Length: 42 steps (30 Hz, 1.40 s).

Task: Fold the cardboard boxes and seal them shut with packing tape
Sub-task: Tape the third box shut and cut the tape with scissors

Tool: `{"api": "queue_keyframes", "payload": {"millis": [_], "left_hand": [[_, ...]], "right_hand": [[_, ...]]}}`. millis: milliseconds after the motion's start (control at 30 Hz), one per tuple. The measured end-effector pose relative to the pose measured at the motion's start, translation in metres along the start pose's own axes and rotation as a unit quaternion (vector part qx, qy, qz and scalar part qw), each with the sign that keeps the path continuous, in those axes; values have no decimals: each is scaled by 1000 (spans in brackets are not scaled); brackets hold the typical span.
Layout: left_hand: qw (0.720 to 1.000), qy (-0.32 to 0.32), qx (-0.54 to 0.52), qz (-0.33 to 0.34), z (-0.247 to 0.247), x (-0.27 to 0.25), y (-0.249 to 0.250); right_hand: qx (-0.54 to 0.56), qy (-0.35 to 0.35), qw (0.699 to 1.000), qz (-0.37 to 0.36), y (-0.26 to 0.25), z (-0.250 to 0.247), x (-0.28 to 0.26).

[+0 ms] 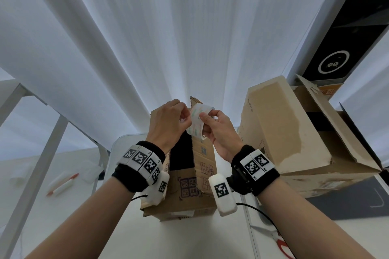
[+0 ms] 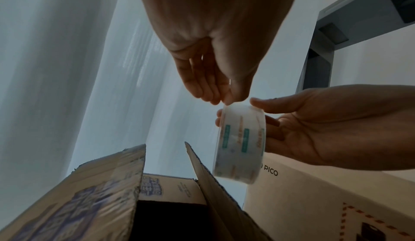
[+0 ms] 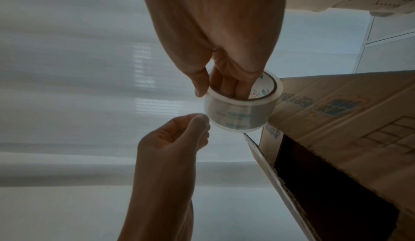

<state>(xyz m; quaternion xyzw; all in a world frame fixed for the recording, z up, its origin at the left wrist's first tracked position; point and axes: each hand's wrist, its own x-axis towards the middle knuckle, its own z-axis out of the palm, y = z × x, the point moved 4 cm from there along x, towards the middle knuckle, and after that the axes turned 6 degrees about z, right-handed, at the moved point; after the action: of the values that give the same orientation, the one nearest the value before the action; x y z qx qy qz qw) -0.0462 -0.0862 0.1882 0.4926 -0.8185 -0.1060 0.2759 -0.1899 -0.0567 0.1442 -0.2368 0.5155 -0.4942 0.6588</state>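
The tape is gripped by the right hand, fingers hooked through its core. Its edge is pinched, apparently, by the left hand. Just below the fingers, the box is unsealed, flaps up; no tape is seen applied.

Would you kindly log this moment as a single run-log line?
right hand: holds tape roll, fingers through core | left hand: pinches at roll's edge | small box: flaps open, unsealed

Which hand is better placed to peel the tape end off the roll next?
Probably the left hand: its fingertips pinch at the tape roll's outer edge, while the right hand holds the roll, fingers through its core.
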Motion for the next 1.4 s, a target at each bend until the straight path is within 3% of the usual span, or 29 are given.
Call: {"api": "queue_keyframes", "payload": {"millis": [267, 367, 433, 500, 667, 733, 900, 967, 1033, 1100, 1233, 1300, 1400], "left_hand": [[999, -14, 17, 48, 5, -4, 1], [999, 9, -44, -12, 5, -6, -4], [987, 44, -127, -85, 2, -5, -9], [975, 55, -182, -119, -4, -2, -9], [986, 34, -163, -17, -19, 0, 3], [987, 13, -157, -5, -16, -2, 3], [985, 4, -162, -51, -11, -2, 3], [981, 8, -169, -98, -11, 0, 0], [960, 7, -221, -170, -10, 2, -9], [923, 1, -306, -234, -6, 2, -14], [809, -61, -497, -310, 7, -3, -4], [781, -21, -530, -330, 9, -2, 2], [778, 38, -517, -355, 7, -2, 18]], "right_hand": [[6, -8, 1000, 4, -2, 2, -1], [8, -33, 999, 4, -5, 3, -3], [14, -47, 999, 10, -5, 5, -4], [27, -50, 998, 18, -3, 5, -5], [56, -35, 997, 27, -2, 4, -3], [61, -31, 997, 27, -1, 4, -1], [69, -19, 997, 28, 3, 5, 1], [73, -22, 997, 25, 5, 6, 2], [76, -28, 997, 19, 4, 7, 1], [77, -34, 996, 9, 1, 7, 0], [107, -62, 992, -10, -8, 9, -1], [124, -72, 990, -11, -10, 11, -1], [137, -88, 987, -12, -8, 14, -2]]}}
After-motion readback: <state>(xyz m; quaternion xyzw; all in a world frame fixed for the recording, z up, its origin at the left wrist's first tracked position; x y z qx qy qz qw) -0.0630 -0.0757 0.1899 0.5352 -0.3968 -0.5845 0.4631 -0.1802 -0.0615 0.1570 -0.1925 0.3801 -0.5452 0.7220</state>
